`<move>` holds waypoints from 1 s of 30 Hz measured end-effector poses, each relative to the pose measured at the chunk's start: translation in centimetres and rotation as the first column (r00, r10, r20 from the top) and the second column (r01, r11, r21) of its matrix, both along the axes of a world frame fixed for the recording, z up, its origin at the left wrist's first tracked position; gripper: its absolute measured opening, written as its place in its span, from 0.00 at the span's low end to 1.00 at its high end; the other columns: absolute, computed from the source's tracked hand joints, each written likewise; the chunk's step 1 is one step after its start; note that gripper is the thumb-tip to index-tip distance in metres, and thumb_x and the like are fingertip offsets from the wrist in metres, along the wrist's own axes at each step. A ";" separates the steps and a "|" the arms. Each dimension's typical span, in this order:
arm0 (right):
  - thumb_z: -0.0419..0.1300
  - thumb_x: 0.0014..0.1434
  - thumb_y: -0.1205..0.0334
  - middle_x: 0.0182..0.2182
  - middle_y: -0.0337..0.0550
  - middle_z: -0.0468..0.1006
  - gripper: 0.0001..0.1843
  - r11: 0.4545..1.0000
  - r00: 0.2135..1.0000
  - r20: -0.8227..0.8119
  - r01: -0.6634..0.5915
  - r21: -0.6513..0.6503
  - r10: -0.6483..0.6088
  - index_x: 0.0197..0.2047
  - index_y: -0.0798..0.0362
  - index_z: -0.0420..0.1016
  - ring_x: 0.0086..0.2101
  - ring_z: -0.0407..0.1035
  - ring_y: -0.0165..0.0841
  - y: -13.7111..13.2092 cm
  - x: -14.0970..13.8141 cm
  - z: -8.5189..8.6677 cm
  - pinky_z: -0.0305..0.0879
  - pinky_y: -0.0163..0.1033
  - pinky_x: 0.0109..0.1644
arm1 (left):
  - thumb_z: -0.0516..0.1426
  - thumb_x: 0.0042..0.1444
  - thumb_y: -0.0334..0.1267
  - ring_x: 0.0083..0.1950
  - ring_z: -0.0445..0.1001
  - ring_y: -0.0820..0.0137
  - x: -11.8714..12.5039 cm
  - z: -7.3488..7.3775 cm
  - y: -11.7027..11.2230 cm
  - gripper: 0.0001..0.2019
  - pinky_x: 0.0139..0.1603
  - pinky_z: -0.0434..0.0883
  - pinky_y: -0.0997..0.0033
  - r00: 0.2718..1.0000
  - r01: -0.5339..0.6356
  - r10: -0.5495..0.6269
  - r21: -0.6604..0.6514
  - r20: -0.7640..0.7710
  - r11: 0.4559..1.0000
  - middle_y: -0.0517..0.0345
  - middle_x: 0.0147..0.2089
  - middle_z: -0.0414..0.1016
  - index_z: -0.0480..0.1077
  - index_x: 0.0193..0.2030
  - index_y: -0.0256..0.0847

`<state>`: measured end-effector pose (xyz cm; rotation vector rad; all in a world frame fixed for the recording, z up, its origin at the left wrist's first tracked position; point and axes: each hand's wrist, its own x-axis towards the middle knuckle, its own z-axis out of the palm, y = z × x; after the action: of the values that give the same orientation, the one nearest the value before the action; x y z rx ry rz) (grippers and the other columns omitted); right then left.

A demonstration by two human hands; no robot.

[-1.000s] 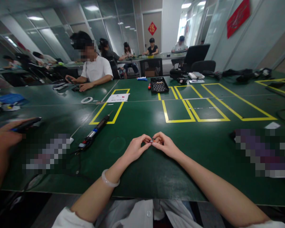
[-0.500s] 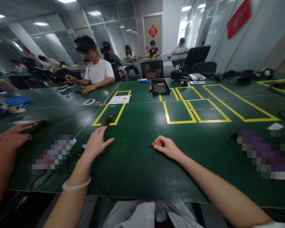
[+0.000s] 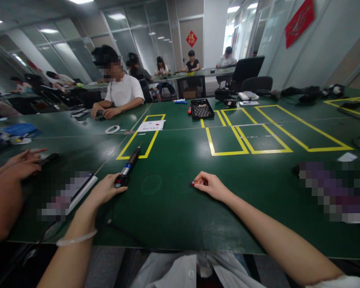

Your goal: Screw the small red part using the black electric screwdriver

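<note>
My left hand (image 3: 106, 190) is at the rear end of a black electric screwdriver (image 3: 129, 166) with a blue-and-silver band. Thumb and fingers close on either side of that end. The screwdriver lies slanted on the green table, its thin bit pointing away into a yellow taped rectangle. On the right, my right hand (image 3: 211, 186) rests on the table with the fingertips pinched on a small red object (image 3: 193, 183). Only its red tip shows; the rest is hidden in the fingers, so its kind is unclear.
A black tray (image 3: 202, 109) of small parts stands beyond my hands. A white paper (image 3: 151, 126) lies on yellow tape. Blurred-out devices flank me, left and right. Another person's hands (image 3: 24, 164) are at the left edge; a person in white sits across the table.
My left hand has drawn back toward me, from over the screwdriver's body to its rear end, uncovering the blue-and-silver band. My right hand has not moved.
</note>
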<state>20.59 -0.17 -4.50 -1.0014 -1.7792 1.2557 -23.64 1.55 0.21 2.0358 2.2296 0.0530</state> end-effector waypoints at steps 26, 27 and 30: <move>0.62 0.55 0.63 0.23 0.33 0.69 0.07 0.981 0.965 0.253 0.013 0.193 -0.062 0.32 0.53 0.66 0.23 0.63 0.27 0.0 -0.1 -0.3 0.56 0.31 0.28 | 0.56 0.52 0.48 0.49 0.71 0.60 25.6 0.3 -2.7 0.34 0.46 0.70 0.62 0.855 0.518 -0.517 0.047 -0.035 0.854 0.49 0.53 0.64 0.50 0.65 0.46; 0.62 0.54 0.63 0.22 0.33 0.68 0.08 0.979 0.959 0.274 0.019 0.202 -0.075 0.31 0.52 0.65 0.23 0.62 0.27 0.0 -0.1 -0.3 0.55 0.31 0.28 | 0.56 0.52 0.47 0.49 0.71 0.60 25.7 0.3 -2.7 0.34 0.46 0.70 0.62 0.846 0.533 -0.532 0.047 -0.026 0.845 0.49 0.54 0.64 0.50 0.65 0.45; 0.63 0.54 0.63 0.21 0.31 0.66 0.10 0.977 0.958 0.276 0.022 0.212 -0.082 0.33 0.51 0.63 0.22 0.61 0.27 0.1 -0.2 -0.4 0.54 0.31 0.27 | 0.55 0.53 0.45 0.50 0.70 0.60 25.9 0.3 -2.9 0.33 0.48 0.70 0.61 0.824 0.566 -0.566 0.051 -0.007 0.823 0.47 0.55 0.64 0.51 0.64 0.44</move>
<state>20.39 -0.11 -4.90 -1.1432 -2.0389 0.9051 2.23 -1.31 0.48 2.6279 1.5339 0.0618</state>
